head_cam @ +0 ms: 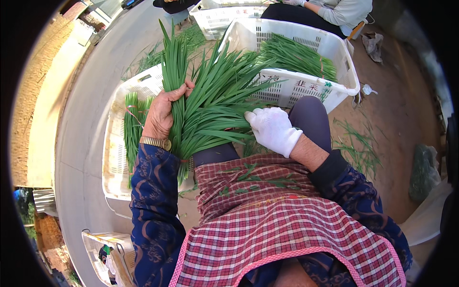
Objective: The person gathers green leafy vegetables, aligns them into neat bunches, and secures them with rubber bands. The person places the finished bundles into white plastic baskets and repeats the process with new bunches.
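Note:
My bare left hand [165,109], with a gold-coloured watch [157,142] at the wrist, grips an upright clump of garlic chives [175,68]. More long flat leaves [215,97] fan out to the right, over my thigh. Below, a red band [184,161] circles the pale stems. My right hand [274,128], in a white knit glove, is closed around leaf tips at the right side of the fan; its palm is hidden. Cut leaf pieces [247,175] lie on my checked apron [279,222].
A white plastic crate [114,158] on the left holds banded chive bundles [132,122]. Ahead right, another crate [344,71] contains a bundle [297,55]. A seated person [333,14] is behind it. Loose leaves [358,143] and a plastic bag [423,172] lie on the ground.

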`<action>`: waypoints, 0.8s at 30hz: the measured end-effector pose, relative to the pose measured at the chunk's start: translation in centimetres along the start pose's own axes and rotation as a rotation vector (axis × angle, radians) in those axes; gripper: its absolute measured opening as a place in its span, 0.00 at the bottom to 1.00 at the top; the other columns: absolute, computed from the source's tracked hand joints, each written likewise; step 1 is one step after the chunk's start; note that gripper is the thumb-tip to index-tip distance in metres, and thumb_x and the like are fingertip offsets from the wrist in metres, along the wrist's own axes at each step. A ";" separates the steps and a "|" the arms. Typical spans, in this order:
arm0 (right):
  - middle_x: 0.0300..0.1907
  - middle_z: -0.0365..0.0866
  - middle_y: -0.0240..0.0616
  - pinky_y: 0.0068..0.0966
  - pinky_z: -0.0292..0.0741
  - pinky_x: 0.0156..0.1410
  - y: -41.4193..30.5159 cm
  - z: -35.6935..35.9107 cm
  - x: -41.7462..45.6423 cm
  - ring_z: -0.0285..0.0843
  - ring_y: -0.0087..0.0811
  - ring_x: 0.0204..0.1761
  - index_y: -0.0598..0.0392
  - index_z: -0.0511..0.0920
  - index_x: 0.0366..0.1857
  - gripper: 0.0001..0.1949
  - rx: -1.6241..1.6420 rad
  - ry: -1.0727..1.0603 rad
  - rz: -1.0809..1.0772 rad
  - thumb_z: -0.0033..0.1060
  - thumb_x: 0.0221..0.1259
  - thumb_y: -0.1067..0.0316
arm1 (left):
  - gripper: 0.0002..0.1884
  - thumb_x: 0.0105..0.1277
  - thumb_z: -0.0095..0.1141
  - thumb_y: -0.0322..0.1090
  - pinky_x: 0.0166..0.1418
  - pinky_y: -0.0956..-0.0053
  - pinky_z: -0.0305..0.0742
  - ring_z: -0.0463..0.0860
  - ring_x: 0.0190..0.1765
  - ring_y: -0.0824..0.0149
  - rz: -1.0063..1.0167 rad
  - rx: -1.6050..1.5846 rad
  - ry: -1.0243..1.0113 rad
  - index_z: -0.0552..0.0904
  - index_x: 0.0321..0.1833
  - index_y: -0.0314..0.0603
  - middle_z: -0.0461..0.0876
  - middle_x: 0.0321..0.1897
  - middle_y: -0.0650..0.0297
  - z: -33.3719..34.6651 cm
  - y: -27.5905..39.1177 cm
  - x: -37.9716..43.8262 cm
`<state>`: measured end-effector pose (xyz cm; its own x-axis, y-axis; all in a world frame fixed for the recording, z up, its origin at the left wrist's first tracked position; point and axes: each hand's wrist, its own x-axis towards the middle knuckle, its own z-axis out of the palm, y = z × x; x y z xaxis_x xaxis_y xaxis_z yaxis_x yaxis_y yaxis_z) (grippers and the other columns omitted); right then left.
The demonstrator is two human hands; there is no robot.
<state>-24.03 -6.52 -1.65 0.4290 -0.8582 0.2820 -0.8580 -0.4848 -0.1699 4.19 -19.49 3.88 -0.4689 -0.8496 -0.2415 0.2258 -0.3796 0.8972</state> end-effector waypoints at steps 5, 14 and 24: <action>0.31 0.81 0.37 0.36 0.79 0.39 -1.7 -0.6 -1.5 0.84 0.40 0.33 0.56 0.81 0.43 0.13 0.017 0.067 -0.058 0.61 0.53 0.68 | 0.11 0.75 0.58 0.33 0.48 0.68 0.87 0.87 0.40 0.65 -0.035 -0.038 0.062 0.82 0.53 0.33 0.86 0.38 0.60 0.2 0.0 -0.1; 0.30 0.81 0.36 0.35 0.79 0.38 -2.0 -0.9 -1.6 0.84 0.38 0.32 0.58 0.82 0.44 0.15 0.011 0.111 -0.070 0.61 0.52 0.68 | 0.12 0.71 0.61 0.26 0.52 0.70 0.86 0.86 0.44 0.66 0.010 0.011 0.081 0.82 0.55 0.32 0.86 0.43 0.60 0.8 0.1 -0.8; 0.29 0.80 0.35 0.33 0.78 0.36 -2.9 -1.7 -3.2 0.84 0.35 0.31 0.60 0.82 0.46 0.17 -0.037 0.032 -0.170 0.61 0.50 0.67 | 0.25 0.53 0.70 0.25 0.55 0.65 0.81 0.89 0.48 0.53 0.422 1.310 0.319 0.83 0.58 0.40 0.90 0.43 0.52 3.7 -1.7 0.9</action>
<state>-23.41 -2.10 -0.41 0.5602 -0.7583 0.3333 -0.7839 -0.6154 -0.0824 0.18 -18.25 3.50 -0.3158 -0.9244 0.2140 -0.7297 0.3807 0.5680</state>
